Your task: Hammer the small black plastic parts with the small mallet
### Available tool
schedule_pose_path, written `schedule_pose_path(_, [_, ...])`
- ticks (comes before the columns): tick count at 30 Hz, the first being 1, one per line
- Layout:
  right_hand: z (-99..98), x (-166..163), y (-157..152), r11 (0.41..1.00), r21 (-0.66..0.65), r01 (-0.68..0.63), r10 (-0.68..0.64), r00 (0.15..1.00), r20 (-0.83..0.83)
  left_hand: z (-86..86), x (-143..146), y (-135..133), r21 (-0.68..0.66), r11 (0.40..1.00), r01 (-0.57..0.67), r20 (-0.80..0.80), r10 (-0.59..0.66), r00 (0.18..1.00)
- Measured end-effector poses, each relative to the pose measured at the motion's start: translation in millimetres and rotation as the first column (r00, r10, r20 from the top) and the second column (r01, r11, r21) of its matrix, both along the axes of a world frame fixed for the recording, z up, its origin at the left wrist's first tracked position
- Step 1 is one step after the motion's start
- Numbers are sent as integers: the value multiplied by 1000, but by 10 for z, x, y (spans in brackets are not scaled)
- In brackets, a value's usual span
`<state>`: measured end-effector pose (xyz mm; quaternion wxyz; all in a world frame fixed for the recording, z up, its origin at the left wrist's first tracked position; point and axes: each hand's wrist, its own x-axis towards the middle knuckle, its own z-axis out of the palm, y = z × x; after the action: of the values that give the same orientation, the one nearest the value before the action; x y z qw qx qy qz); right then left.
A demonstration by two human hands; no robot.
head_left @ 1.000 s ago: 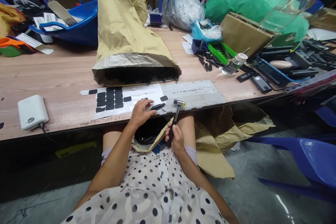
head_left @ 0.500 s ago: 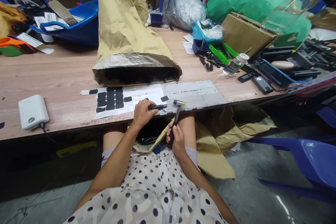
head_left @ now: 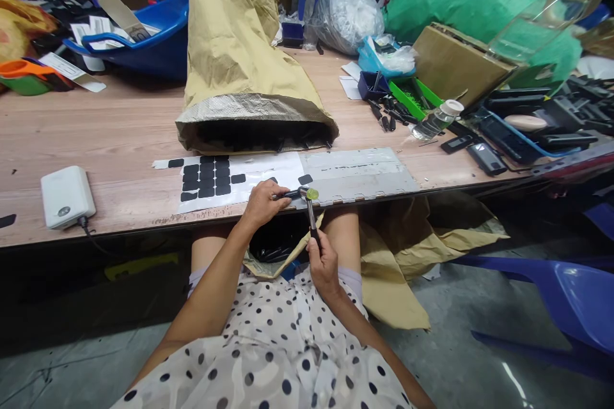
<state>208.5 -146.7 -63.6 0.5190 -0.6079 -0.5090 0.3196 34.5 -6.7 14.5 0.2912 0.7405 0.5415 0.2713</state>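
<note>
My left hand [head_left: 263, 203] pinches a small black slender part [head_left: 288, 194] at the table's front edge; its exact kind is hard to make out. A small mallet [head_left: 311, 211] with a yellowish, see-through face is gripped by its dark handle in my right hand [head_left: 323, 259]. The mallet head lies at the right end of the black part, seemingly against it. Beneath both sits a white sheet [head_left: 259, 172] bearing rows of black rounded stickers [head_left: 206, 177], beside a grey board [head_left: 357, 172]. An open paper sack [head_left: 275, 266] holding dark parts rests between my knees.
Behind the sheet lies a large tan sack [head_left: 244, 64], its mouth facing me. A white power bank [head_left: 67, 197] with a cable is at left. A clear bottle [head_left: 436, 121], green tray [head_left: 415, 97] and black cases [head_left: 487, 156] occupy the right. A blue basin [head_left: 158, 45] stands back left.
My right hand has brought the mallet head left, onto or beside the right end of the black part. My left hand still holds that part in about the same place. The view has shifted slightly.
</note>
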Motion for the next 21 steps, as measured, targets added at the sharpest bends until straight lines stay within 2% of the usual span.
schedule_pose_path(6, [46, -30, 29, 988, 155, -6, -30, 972, 235, -23, -16, 19, 23, 999, 37, -9, -37, 999])
schedule_pose_path(9, [49, -42, 43, 983, 183, -22, -36, 950, 310, -32, -22, 23, 39, 998, 49, -12, -49, 999])
schedule_pose_path(17, [72, -32, 32, 988, 148, 44, -85, 955, 284, -31, -9, 23, 18, 999, 36, -18, -36, 999])
schedule_pose_path(21, [51, -16, 28, 995, 68, 69, -80, 980, 184, -21, -3, 19, 18, 999, 31, -14, -31, 999])
